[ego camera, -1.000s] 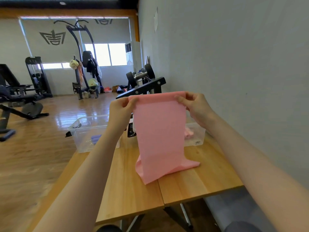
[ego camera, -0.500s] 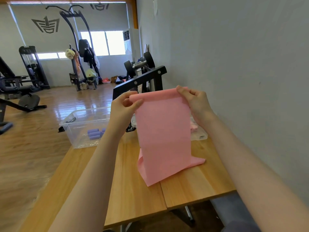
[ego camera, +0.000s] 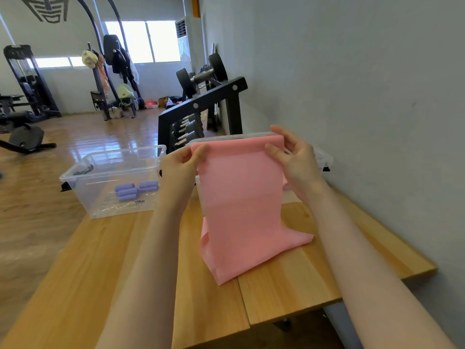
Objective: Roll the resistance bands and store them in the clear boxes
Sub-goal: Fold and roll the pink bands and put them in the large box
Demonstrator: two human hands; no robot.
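Note:
A pink resistance band (ego camera: 241,202) hangs from both hands, its lower end folded on the wooden table (ego camera: 125,260). My left hand (ego camera: 180,167) pinches the top left corner and my right hand (ego camera: 294,159) pinches the top right corner. The left clear box (ego camera: 83,172) holds several rolled purple bands (ego camera: 136,190). Behind the pink band stands a second clear box (ego camera: 324,159), mostly hidden.
A grey wall (ego camera: 364,96) runs along the table's right side. A black dumbbell rack (ego camera: 201,107) stands just beyond the boxes. Gym machines (ego camera: 25,96) stand on the wooden floor to the left.
The view has tipped down and moved closer to the table. Both hands still hold the band's top edge and have come lower, toward the boxes.

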